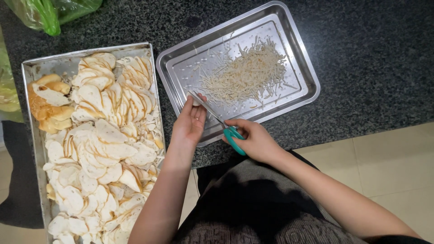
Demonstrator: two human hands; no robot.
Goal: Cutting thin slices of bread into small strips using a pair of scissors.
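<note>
Dark counter (370, 54), right hand (255, 142) gripping scissors (221, 122), left hand (190, 122) pinching half-hidden slice (195, 102)

A green plastic bag (52, 11) lies on the dark speckled counter (370, 58) at its far left corner; pale floor tiles (389, 162) border the counter's near edge.

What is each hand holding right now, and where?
Right hand grips the scissors by their teal handles; left hand pinches a pale slice at its edge.
</note>
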